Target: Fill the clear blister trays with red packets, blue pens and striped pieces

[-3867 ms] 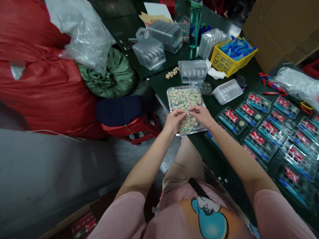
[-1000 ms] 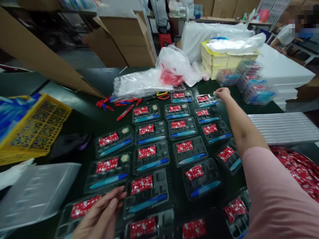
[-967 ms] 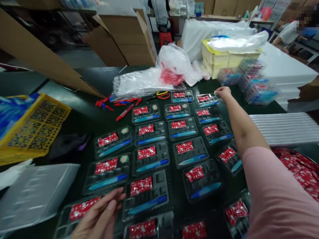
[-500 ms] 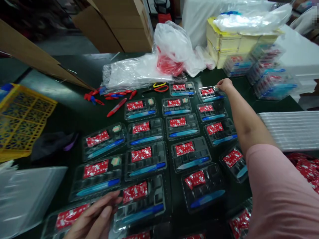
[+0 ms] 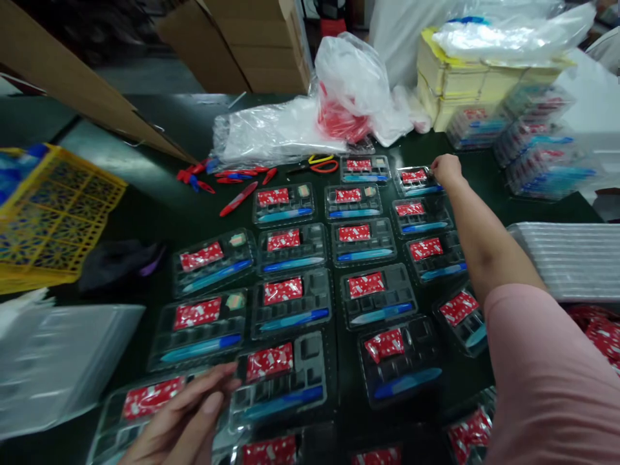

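Clear plastic trays lie in rows on the dark table, each with a red patterned packet and a blue pen. My right hand reaches to the far right tray, its fingertips pinched at the upper right corner. Whatever is between them is hidden. My left hand hovers low at the front, thumb and fingers drawn together beside a tray; I cannot make out what they hold. Several trays, such as the far middle one, also carry a small pale, green-edged piece in the upper right compartment.
Scissors, red pens and plastic bags lie at the back. Filled trays are stacked at the back right, near yellow-wrapped bundles. A yellow basket and clear sheets stand left, a ribbed white stack right.
The view has shifted slightly, so the trays appear a little farther right. My right hand stays at the far right tray, and my left hand keeps its pinched shape at the front.
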A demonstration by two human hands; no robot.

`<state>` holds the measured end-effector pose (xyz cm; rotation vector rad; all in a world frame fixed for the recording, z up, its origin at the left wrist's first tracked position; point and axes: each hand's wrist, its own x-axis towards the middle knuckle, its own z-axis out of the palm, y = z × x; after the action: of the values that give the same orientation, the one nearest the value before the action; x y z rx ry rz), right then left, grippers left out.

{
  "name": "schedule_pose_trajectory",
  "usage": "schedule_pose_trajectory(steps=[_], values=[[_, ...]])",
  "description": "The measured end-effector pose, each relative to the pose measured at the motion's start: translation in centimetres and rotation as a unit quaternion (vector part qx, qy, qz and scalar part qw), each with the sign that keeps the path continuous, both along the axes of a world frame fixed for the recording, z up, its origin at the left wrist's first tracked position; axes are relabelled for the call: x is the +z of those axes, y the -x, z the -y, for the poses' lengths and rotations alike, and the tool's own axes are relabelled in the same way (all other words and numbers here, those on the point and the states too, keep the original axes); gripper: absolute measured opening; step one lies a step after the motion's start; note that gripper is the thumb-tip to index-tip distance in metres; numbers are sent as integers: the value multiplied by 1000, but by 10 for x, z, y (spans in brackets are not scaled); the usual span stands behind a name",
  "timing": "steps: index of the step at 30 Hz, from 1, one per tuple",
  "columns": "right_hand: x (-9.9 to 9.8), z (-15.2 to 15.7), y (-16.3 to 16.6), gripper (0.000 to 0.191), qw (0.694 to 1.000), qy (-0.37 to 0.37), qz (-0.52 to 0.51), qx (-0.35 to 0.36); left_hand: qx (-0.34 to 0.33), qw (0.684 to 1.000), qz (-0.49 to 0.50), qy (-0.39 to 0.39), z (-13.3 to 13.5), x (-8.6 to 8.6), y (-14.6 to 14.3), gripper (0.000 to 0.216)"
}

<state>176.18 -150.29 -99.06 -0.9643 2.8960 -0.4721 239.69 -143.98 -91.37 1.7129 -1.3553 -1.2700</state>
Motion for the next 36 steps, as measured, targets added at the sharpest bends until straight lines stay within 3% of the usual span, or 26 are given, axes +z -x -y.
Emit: schedule_pose_trajectory(steps=[5, 9, 12, 15, 20, 23, 27, 31, 36], values=[[10, -8, -14, 29, 998, 44, -36, 11, 23, 999, -21, 21, -6, 13, -11, 28], [36, -8, -64, 27, 985, 132, -51, 96, 52, 996, -58, 43, -15, 27, -32, 29], [64, -5, -144, 23, 967, 146, -11, 208, 66, 987, -127, 74, -32, 36, -52, 27], [92, -5, -246, 20, 928, 136, 31, 346, 93, 978, -158, 102, -47, 37, -79, 33], [117, -16, -423, 16, 786, 141, 129, 589, 168, 963, -114, 178, -58, 20, -169, 39], [117, -28, -526, 14, 712, 135, 201, 660, 221, 950, -64, 210, -68, 10, -228, 39], [100, -33, -638, 15, 662, 86, 274, 693, 225, 952, -15, 208, -77, -7, -285, 41], [75, -36, -715, 16, 682, 2, 230, 694, 176, 966, 67, 176, -84, -27, -316, 36], [48, -41, -770, 23, 694, -44, 149, 703, 127, 953, 208, 178, -93, -43, -331, 31]])
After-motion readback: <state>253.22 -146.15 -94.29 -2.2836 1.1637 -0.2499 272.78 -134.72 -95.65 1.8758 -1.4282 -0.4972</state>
